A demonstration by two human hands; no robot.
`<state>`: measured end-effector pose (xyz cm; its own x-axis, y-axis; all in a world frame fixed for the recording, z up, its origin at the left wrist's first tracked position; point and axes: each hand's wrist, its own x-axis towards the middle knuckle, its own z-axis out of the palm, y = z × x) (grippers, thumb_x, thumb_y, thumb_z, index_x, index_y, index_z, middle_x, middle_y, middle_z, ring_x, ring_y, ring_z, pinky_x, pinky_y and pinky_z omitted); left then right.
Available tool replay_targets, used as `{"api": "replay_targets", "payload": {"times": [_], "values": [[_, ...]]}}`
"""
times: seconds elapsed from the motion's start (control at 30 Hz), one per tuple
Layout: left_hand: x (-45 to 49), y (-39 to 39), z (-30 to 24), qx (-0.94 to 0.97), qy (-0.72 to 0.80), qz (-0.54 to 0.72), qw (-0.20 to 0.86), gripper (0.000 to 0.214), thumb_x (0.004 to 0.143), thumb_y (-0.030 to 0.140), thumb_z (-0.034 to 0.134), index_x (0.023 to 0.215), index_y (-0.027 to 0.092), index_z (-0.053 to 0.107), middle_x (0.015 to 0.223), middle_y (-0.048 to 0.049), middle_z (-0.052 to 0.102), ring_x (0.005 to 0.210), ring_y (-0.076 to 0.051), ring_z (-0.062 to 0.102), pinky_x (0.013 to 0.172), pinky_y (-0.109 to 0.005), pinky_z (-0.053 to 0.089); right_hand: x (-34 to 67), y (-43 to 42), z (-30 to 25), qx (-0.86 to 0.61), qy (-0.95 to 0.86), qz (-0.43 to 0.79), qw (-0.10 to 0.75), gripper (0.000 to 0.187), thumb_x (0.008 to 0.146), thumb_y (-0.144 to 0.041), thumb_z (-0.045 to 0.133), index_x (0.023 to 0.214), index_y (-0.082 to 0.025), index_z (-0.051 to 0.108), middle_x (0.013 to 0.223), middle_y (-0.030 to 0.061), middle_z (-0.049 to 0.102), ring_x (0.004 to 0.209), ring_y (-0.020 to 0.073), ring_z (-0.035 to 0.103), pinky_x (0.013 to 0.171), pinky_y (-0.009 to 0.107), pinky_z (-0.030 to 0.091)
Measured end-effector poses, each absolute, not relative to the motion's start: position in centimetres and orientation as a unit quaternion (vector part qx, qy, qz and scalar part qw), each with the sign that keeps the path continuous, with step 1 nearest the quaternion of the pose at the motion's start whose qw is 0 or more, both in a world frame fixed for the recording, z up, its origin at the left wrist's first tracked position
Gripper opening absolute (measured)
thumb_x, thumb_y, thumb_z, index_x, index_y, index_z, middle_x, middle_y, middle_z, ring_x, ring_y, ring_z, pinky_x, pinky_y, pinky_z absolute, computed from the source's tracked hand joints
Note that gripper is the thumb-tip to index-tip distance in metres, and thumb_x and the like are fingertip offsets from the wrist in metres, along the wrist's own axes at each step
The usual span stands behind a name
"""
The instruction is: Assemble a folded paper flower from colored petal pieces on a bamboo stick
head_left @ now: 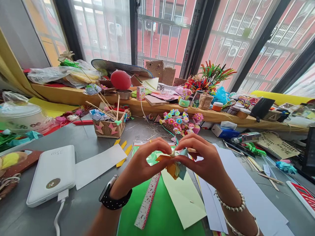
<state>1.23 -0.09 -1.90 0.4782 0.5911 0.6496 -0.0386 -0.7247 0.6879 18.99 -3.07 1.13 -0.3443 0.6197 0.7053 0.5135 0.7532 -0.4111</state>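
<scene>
Between my two hands is a small folded-paper piece [174, 169] with yellow, orange and pale blue parts, held above the desk. My left hand [150, 157] pinches its left side between thumb and fingers. On the other side, my right hand [200, 154] pinches the pale blue part, and the fingertips of both hands nearly meet at the top. Fingers hide some of the folds. Below lie a green sheet [137, 203], a patterned ruler [149, 203] and a pale green paper sheet [184, 203].
A white power bank [55, 173] with a cable sits at left beside a white paper strip [100, 165]. Behind stand a decorated cardboard box [109, 127] and a bunch of craft flowers [177, 121]. White sheets [236, 183] lie at right, near a plastic bottle [246, 137].
</scene>
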Motion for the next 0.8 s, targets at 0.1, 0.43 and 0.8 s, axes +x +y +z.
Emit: {"api": "replay_targets", "payload": {"times": [0.1, 0.43, 0.8], "values": [[1.2, -0.08, -1.94, 0.794, 0.175, 0.478, 0.331, 0.013, 0.075, 0.011, 0.058, 0.084, 0.018, 0.052, 0.082, -0.0018, 0.056, 0.078, -0.013, 0.054, 0.071, -0.026, 0.045, 18.99, -3.09, 1.1, -0.35, -0.817, 0.061, 0.454, 0.01, 0.075, -0.023, 0.062, 0.08, -0.016, 0.058, 0.077, 0.0026, 0.056, 0.054, 0.0076, 0.046, 0.041, 0.019, 0.036], [1.11, -0.18, -1.76, 0.8, 0.18, 0.463, 0.336, 0.01, 0.077, 0.013, 0.057, 0.084, 0.019, 0.052, 0.083, -0.0015, 0.055, 0.079, -0.013, 0.053, 0.072, -0.025, 0.044, 19.0, -3.04, 0.98, -0.351, -0.818, 0.081, 0.449, 0.01, 0.075, -0.023, 0.062, 0.082, -0.018, 0.056, 0.078, 0.0015, 0.054, 0.054, 0.0071, 0.043, 0.041, 0.018, 0.034], [0.82, -0.3, -0.98, 0.833, 0.204, 0.367, 0.36, 0.007, 0.074, 0.022, 0.061, 0.077, 0.016, 0.057, 0.077, -0.0005, 0.061, 0.073, -0.012, 0.056, 0.07, -0.023, 0.044, 19.8, -3.23, 1.45, -0.353, -0.851, 0.213, 0.325, 0.009, 0.077, -0.023, 0.059, 0.076, -0.017, 0.052, 0.074, -0.0017, 0.048, 0.052, 0.0052, 0.032, 0.044, 0.018, 0.028]]}}
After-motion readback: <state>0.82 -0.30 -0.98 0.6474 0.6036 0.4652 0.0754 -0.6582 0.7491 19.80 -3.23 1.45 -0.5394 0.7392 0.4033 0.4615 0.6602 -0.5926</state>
